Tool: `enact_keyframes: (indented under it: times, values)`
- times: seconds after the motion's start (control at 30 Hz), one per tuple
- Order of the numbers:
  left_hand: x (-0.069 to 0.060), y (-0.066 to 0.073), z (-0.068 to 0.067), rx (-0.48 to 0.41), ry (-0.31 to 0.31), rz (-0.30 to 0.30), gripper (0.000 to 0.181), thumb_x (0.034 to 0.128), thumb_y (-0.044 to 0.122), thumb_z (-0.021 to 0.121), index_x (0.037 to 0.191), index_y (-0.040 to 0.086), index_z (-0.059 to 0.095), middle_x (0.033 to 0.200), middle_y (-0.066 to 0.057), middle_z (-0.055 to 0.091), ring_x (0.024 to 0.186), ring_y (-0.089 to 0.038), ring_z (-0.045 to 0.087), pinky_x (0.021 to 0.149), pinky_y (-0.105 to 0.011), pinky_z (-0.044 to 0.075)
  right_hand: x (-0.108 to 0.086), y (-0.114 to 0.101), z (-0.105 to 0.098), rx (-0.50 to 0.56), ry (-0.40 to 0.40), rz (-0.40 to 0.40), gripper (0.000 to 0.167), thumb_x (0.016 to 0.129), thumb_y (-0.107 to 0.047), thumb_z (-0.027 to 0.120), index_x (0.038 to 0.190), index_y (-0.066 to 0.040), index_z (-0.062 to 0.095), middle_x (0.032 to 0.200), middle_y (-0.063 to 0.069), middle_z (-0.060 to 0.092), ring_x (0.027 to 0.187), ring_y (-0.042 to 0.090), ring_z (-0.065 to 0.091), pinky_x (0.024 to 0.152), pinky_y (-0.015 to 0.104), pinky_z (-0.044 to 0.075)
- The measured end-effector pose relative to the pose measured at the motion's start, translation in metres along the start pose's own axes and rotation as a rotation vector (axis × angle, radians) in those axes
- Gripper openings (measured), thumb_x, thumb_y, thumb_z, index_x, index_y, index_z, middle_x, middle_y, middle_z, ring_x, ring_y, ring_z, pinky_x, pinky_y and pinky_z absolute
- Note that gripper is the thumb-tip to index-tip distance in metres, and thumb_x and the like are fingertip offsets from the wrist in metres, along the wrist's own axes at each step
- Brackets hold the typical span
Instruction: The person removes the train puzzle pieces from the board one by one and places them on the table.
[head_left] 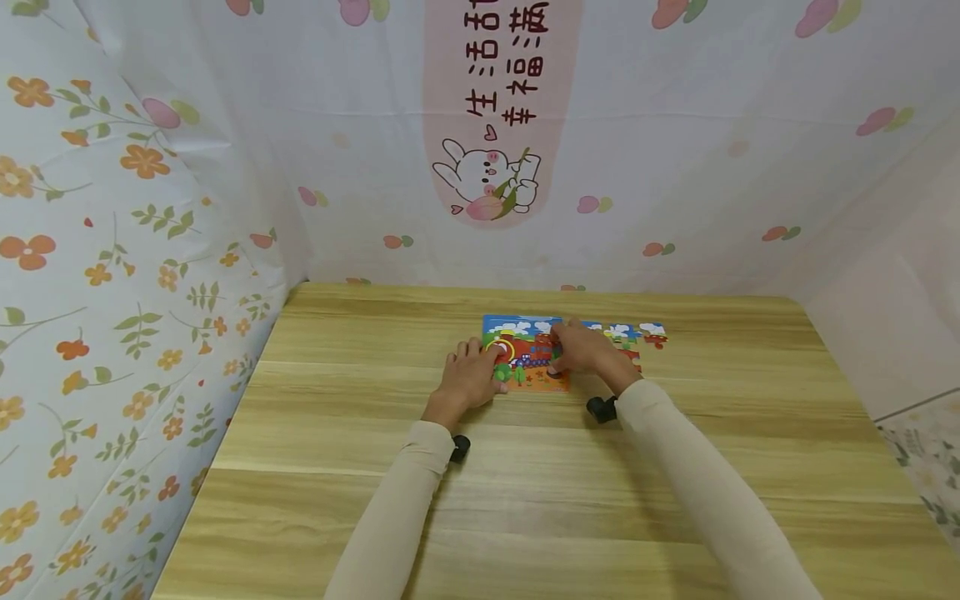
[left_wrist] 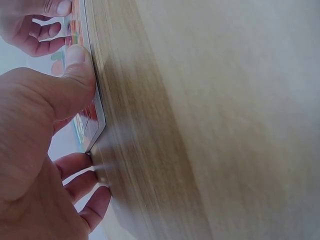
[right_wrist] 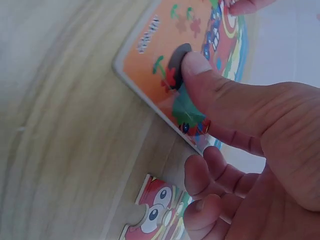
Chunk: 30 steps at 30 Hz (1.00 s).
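A colourful picture puzzle board [head_left: 536,383] lies flat near the table's far edge. My left hand [head_left: 471,375] rests at its left end; in the left wrist view the thumb [left_wrist: 77,62] touches the near edge, while other fingers extend past the corner. On the board's right part is my right hand [head_left: 588,350]. Its thumb [right_wrist: 197,67] presses beside a dark oval patch [right_wrist: 176,62] in the right wrist view, with several fingers bent beyond the board's right edge. What its index fingertip touches is hidden.
Joined puzzle pieces [head_left: 651,332] with clouds and red parts lie to the board's right, partly behind the right hand. Two printed eyes show on a red piece [right_wrist: 162,192]. A patterned cloth [head_left: 360,192] hangs behind the wood-grain table [head_left: 525,500].
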<state>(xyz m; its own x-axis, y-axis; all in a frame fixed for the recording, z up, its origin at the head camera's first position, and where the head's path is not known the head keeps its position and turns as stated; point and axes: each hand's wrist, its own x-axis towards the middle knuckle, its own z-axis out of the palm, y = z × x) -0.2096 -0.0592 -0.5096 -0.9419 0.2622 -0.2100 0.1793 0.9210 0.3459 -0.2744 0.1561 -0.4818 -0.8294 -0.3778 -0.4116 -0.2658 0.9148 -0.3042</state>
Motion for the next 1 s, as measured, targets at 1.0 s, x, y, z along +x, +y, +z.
enact_keyframes:
  times: [1.0]
  values:
    - [0.0,0.0,0.0,0.012,0.008,0.004,0.063,0.0892,0.045,0.07,0.144,0.025,0.046,0.132,-0.012,0.042,0.121,-0.03,0.039,0.092,-0.041,0.034,0.001,0.016,0.001,0.238,0.144,-0.12,0.018,0.095,-0.01,0.065,0.105,0.005,0.065,0.098,0.018,0.067,0.082,0.025,0.059,0.075,0.038,0.049]
